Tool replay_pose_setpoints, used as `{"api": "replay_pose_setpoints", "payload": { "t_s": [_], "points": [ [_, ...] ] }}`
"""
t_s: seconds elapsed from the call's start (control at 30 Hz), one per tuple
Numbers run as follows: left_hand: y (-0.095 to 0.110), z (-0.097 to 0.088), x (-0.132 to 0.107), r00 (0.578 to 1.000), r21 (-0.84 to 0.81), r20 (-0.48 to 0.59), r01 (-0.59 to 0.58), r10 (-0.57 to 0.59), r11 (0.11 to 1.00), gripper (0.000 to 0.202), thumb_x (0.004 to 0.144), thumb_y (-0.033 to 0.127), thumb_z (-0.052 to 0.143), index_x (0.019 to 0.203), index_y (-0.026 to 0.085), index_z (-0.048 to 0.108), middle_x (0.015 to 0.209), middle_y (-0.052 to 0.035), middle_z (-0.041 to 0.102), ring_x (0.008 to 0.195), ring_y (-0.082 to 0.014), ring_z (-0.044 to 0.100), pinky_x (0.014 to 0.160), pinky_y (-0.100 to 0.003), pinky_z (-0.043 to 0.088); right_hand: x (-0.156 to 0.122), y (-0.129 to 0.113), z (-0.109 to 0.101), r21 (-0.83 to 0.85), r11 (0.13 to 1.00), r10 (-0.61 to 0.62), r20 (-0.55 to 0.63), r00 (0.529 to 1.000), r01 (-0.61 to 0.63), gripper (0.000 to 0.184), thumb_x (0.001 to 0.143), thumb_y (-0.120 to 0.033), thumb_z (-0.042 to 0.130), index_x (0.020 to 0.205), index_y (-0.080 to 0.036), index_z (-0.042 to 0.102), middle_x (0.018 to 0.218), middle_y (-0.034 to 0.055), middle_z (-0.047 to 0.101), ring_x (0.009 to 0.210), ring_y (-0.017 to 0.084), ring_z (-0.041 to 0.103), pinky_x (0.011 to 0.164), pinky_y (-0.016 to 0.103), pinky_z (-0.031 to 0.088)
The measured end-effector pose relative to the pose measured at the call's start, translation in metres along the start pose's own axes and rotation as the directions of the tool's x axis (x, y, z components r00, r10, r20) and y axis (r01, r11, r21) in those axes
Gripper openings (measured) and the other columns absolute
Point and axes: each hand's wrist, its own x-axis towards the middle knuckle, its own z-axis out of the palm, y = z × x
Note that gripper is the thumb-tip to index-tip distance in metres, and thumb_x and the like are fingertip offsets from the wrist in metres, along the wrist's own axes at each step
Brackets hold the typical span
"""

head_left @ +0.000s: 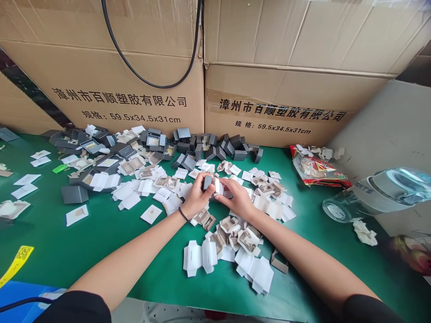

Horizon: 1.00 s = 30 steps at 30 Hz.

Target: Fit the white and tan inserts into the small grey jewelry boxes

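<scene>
My left hand (pixel 197 196) is closed around a small dark grey box (pixel 208 181), with the thumb across its near side. A white folded paper insert (pixel 217 185) sits against the box's right side. My right hand (pixel 238 198) has its fingertips closed on this insert, close to the left fingers. Both hands are just above a heap of white and brown paper inserts (pixel 269 206) near the middle of the table. Part of the box is hidden by the fingers.
Many dark grey boxes (pixel 240 155) lie along the back of the green table (pixel 141 255), before large cardboard cartons (pixel 134 72). To the right are a clear bottle (pixel 377 193) lying tilted, a red snack bag (pixel 313 168) and crumpled tissue (pixel 364 232). A black cable (pixel 148 83) hangs above.
</scene>
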Motion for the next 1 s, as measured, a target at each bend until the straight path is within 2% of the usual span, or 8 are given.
{"api": "replay_pose_setpoints", "payload": {
  "t_s": [0.2,0.5,0.7,0.83,1.0],
  "points": [
    [0.0010,0.0003,-0.0004,1.000,-0.014,-0.010,0.027,-0.027,1.000,0.047,0.078,0.064,0.044,0.093,0.019,0.042,0.083,-0.0011,0.043,0.067,-0.0121,0.043,0.063,-0.026,0.040,0.0029,-0.0001,-0.0048,0.031,0.999,-0.016,0.042,0.999,0.015,0.040,0.083,-0.039,0.057,0.118,-0.021,0.048,0.104,0.0100,0.062,0.093,0.021,0.058,0.080,0.036,0.050],
    [0.0013,0.0004,-0.0001,1.000,-0.002,-0.001,0.020,-0.020,1.000,0.044,0.080,0.061,0.043,0.093,0.019,0.042,0.083,-0.0008,0.043,0.068,-0.0121,0.043,0.065,-0.026,0.040,0.0048,-0.0023,-0.0079,0.039,0.999,-0.021,0.038,0.999,0.019,0.040,0.079,-0.043,0.061,0.111,-0.021,0.053,0.096,0.0079,0.064,0.086,0.021,0.059,0.075,0.034,0.049],
    [0.0007,0.0007,0.0009,1.000,-0.019,-0.022,0.010,-0.011,1.000,0.043,0.080,0.059,0.044,0.092,0.019,0.043,0.084,-0.0014,0.044,0.069,-0.0124,0.044,0.067,-0.026,0.041,0.0039,-0.0058,-0.0062,0.003,0.998,0.058,0.065,0.996,-0.058,0.038,0.080,-0.039,0.061,0.112,-0.022,0.053,0.101,0.0077,0.065,0.092,0.022,0.058,0.079,0.035,0.048],
    [0.0015,0.0008,0.0015,0.999,-0.005,-0.030,0.018,-0.018,1.000,0.043,0.080,0.060,0.045,0.091,0.019,0.043,0.084,-0.0014,0.044,0.070,-0.0127,0.044,0.067,-0.027,0.041,0.0029,-0.0046,-0.0054,-0.019,0.992,0.128,0.060,0.990,-0.127,0.034,0.078,-0.043,0.061,0.104,-0.021,0.055,0.095,0.0080,0.064,0.088,0.021,0.059,0.075,0.034,0.049],
    [0.0012,0.0010,0.0021,0.999,0.007,-0.055,0.000,0.000,1.000,0.042,0.080,0.060,0.044,0.089,0.019,0.043,0.081,-0.0007,0.045,0.072,-0.0131,0.045,0.070,-0.027,0.041,0.0040,-0.0019,-0.0057,0.005,1.000,-0.008,0.073,0.997,0.008,0.022,0.083,-0.040,0.057,0.095,-0.022,0.058,0.095,0.0076,0.066,0.088,0.022,0.058,0.077,0.036,0.048]
  ]
}}
